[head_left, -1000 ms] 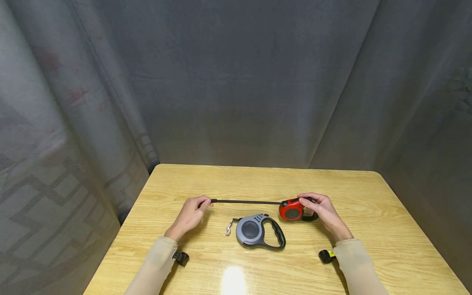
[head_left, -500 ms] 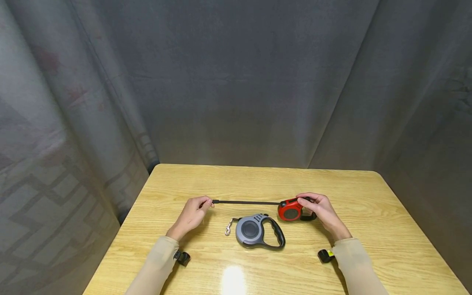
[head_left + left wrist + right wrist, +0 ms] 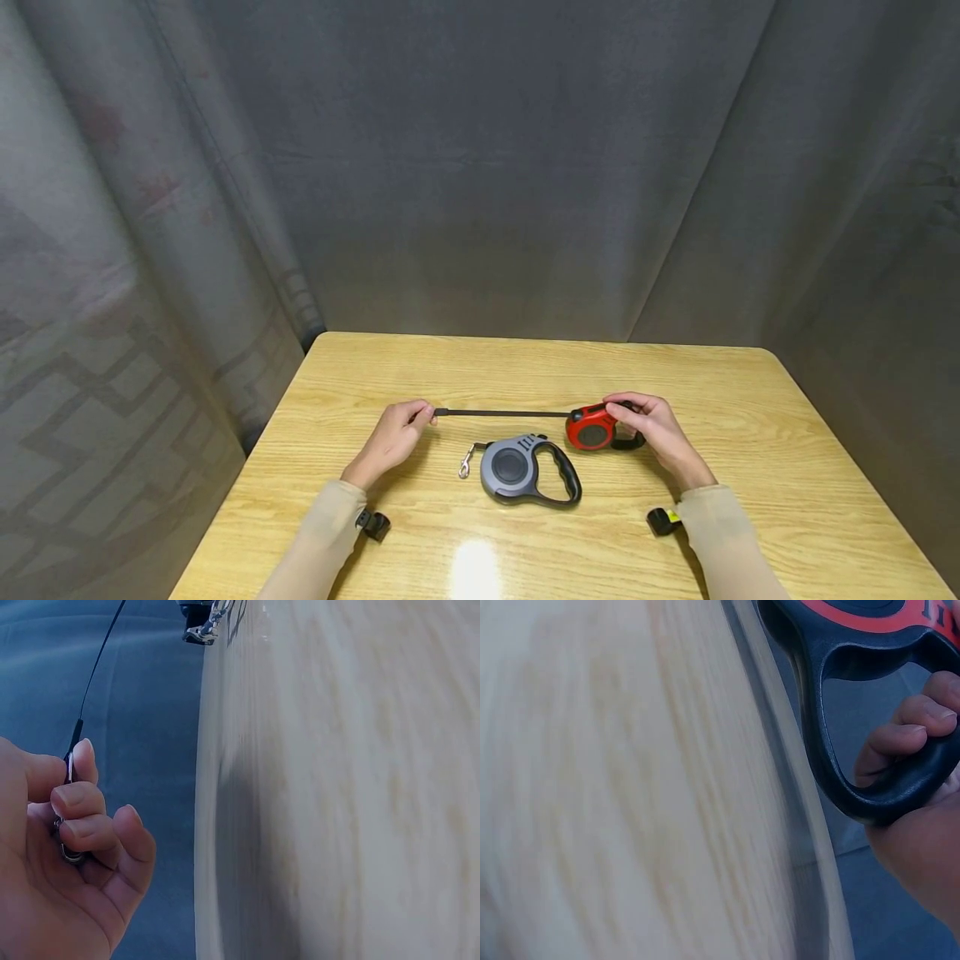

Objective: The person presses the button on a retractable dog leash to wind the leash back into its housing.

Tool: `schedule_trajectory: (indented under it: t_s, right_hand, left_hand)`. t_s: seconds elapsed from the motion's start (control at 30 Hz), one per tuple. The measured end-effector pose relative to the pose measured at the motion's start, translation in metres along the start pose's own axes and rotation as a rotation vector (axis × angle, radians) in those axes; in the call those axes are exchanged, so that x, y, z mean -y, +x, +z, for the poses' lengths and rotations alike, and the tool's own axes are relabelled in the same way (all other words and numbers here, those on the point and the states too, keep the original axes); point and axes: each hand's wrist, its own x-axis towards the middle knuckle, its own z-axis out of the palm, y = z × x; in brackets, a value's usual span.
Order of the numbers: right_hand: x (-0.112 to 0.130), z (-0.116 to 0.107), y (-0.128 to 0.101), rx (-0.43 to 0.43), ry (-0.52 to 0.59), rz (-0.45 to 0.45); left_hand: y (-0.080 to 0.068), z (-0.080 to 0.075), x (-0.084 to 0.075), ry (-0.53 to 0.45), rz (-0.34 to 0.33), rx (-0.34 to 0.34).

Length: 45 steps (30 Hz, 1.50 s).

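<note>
A red retractable leash [image 3: 594,428] is held just over the wooden table [image 3: 525,367]. My right hand [image 3: 651,427] grips its black handle [image 3: 870,712], fingers curled through the loop. A thin black cord [image 3: 501,412] runs left from it, taut, to my left hand [image 3: 393,433]. That hand pinches the cord's end and its metal clip [image 3: 69,847] between thumb and curled fingers [image 3: 82,817]. A grey retractable leash [image 3: 525,471] lies flat on the table between my hands, its silver clip [image 3: 467,463] pointing left.
Grey curtains hang behind and on both sides of the table. The table's left edge runs close by my left forearm. Black wrist camera mounts [image 3: 372,525] [image 3: 663,521] sit at my sleeves.
My left hand has moved slightly to the right, so the stretched cord is a little shorter. The red leash and the grey leash stay where they were.
</note>
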Motion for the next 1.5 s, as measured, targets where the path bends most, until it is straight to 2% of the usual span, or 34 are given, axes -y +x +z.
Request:
schedule_trajectory:
  t_s: [0.87, 1.5]
  right_hand:
    - [0.001, 0.003, 0.0, -0.015, 0.0, 0.022]
    - [0.002, 0.006, 0.0, 0.012, 0.005, 0.019]
  left_hand:
    - [0.004, 0.008, -0.007, -0.028, 0.006, 0.004]
    - [0.004, 0.012, -0.016, -0.049, -0.002, 0.021]
